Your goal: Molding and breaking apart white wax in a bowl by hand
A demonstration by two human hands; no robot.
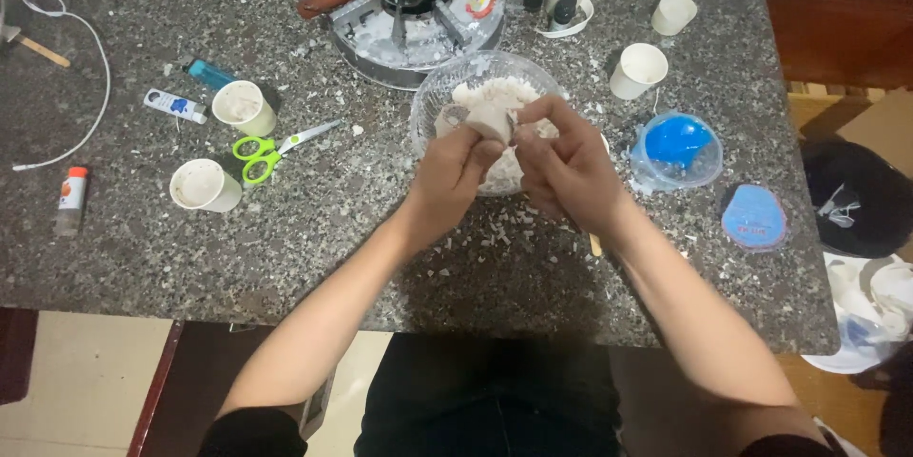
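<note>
**Both hands pinch a pale lump over the glass bowl**

You are working at a speckled grey stone tabletop (285, 229), rough with white flakes and crumbs. Near its far edge, about midway along, sits a clear glass bowl (433, 100) heaped with pale, waxy-looking chunks. Over its near rim you hold a small, smooth off-white lump (491, 119), roughly cylindrical.

Your hands cover the lump's lower part and the bowl's near side, so the lump's full shape is hard to make out. A thin pale stick (595, 245) pokes out from under your right wrist, mostly hidden.

Your left hand (447, 181) has its fingers curled together, fingertips and thumb pressed against the lump's left side. Your right hand (566, 167) pinches the lump from the right, index finger arched over the top, the other fingers folded loosely beneath.

Green-handled scissors (266, 155) lie left of the bowl, between two white paper cups (244, 107).
</note>
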